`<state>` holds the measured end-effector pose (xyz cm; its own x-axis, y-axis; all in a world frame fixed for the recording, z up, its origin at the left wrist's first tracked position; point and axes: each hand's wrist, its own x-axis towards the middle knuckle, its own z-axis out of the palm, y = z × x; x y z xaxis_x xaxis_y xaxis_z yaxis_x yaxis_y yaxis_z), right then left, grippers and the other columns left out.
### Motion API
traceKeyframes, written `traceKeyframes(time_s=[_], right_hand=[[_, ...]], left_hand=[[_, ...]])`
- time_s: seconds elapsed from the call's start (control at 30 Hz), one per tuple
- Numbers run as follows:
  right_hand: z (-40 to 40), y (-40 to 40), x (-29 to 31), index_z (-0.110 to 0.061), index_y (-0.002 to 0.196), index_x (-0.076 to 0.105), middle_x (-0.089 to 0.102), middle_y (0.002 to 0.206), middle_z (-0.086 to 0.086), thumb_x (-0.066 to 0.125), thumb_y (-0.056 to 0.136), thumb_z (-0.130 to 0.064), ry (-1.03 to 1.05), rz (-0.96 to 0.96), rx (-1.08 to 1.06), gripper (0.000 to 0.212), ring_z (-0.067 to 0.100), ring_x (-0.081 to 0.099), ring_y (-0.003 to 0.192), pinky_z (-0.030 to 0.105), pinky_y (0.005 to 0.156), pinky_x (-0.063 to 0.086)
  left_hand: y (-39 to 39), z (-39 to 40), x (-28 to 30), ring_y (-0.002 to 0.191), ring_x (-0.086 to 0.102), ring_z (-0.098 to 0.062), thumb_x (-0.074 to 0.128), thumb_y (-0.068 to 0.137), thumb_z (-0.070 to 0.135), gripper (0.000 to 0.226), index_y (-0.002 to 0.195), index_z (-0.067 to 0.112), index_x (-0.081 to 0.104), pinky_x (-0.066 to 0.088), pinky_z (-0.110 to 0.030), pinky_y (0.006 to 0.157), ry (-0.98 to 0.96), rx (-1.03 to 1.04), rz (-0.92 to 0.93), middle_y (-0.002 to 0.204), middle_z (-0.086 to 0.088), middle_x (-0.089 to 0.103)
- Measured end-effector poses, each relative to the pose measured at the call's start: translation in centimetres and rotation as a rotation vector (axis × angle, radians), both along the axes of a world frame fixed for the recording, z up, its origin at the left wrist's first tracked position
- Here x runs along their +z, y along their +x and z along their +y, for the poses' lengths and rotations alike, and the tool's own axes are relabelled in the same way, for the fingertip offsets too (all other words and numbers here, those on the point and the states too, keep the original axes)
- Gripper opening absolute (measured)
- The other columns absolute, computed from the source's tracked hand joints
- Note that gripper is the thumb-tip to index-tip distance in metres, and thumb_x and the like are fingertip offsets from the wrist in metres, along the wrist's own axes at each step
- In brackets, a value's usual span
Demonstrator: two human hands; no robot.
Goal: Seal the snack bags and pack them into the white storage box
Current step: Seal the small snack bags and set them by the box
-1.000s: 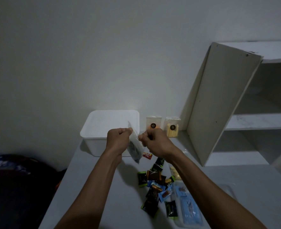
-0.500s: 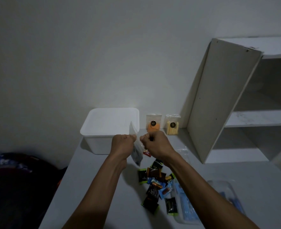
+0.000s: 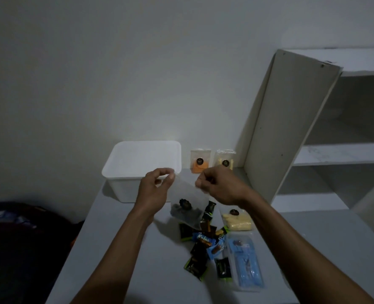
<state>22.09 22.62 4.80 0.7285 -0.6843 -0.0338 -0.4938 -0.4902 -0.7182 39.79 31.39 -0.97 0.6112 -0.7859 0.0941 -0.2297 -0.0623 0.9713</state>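
A clear snack bag (image 3: pixel 187 205) with dark snacks and a black round label hangs above the table, its flat side facing me. My left hand (image 3: pixel 154 189) pinches its top left corner and my right hand (image 3: pixel 219 186) pinches its top right edge. Behind the hands stands the white storage box (image 3: pixel 124 165), with nothing visible inside. Two more clear bags lean on the wall: one with orange snacks (image 3: pixel 200 161) and one with pale sticks (image 3: pixel 225 160). Another bag of yellow pieces (image 3: pixel 236 220) lies on the table under my right forearm.
Several small wrapped candies (image 3: pixel 203 244) and a clear case with blue items (image 3: pixel 246 266) lie on the grey table (image 3: pixel 137 270). A white shelf unit (image 3: pixel 291 128) stands at the right. Dark bedding (image 3: pixel 17 238) lies beyond the table's left edge.
The bag was edge-on between two closed fists held close together. It has turned flat toward me, my hands have moved apart along its top, and my left fingers have loosened into a pinch.
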Motion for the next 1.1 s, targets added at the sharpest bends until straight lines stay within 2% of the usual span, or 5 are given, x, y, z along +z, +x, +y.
traceKeyframes(time_s=[0.2,0.5,0.7,0.97,1.1], right_hand=[[-1.5,-3.2,-1.4,-0.004,0.089,0.068,0.069,0.089,0.011,0.061,0.095,-0.03,0.11,-0.226,-0.039,0.028,0.015,0.061,0.078,0.025,0.07,0.047],[-5.3,-4.5,-7.4,-0.012,0.084,0.074,0.073,0.083,0.003,0.072,0.087,-0.027,0.135,-0.518,-0.425,0.014,0.011,0.065,0.075,0.024,0.059,0.055],[-12.7,-3.7,-9.6,-0.024,0.085,0.072,0.072,0.083,-0.004,0.068,0.091,-0.026,0.166,-0.487,-0.454,0.007,0.012,0.068,0.08,0.03,0.069,0.06],[-24.0,0.7,-14.2,-0.013,0.082,0.07,0.071,0.079,0.002,0.068,0.091,-0.021,0.184,-0.474,-0.505,0.012,0.011,0.064,0.072,0.049,0.075,0.058],[-27.8,2.6,-16.6,-0.01,0.084,0.071,0.071,0.079,0.005,0.068,0.092,-0.017,0.201,-0.434,-0.509,0.011,0.02,0.066,0.075,0.039,0.074,0.057]], left_hand=[[-1.6,-0.7,-0.7,0.084,0.06,-0.01,0.071,0.087,0.023,0.005,0.083,0.022,0.073,0.046,-0.021,0.074,-0.074,0.021,0.243,0.088,0.004,0.071],[-4.5,-5.6,-2.4,0.075,0.055,-0.007,0.071,0.087,0.02,0.003,0.085,0.02,0.073,0.047,-0.011,0.058,-0.047,0.092,0.392,0.084,0.003,0.066],[-4.7,-13.1,-3.5,0.083,0.062,-0.015,0.072,0.086,0.029,0.006,0.082,0.026,0.075,0.053,-0.036,0.076,-0.004,0.17,0.436,0.087,0.004,0.071],[-2.6,-24.1,-6.8,0.074,0.059,-0.005,0.065,0.092,0.016,0.01,0.098,0.012,0.073,0.045,-0.005,0.052,-0.003,0.29,0.356,0.083,0.003,0.067],[-1.6,-27.6,-8.7,0.061,0.055,-0.01,0.064,0.091,0.011,0.008,0.092,0.011,0.072,0.042,-0.006,0.047,0.05,0.347,0.326,0.071,-0.002,0.062]])
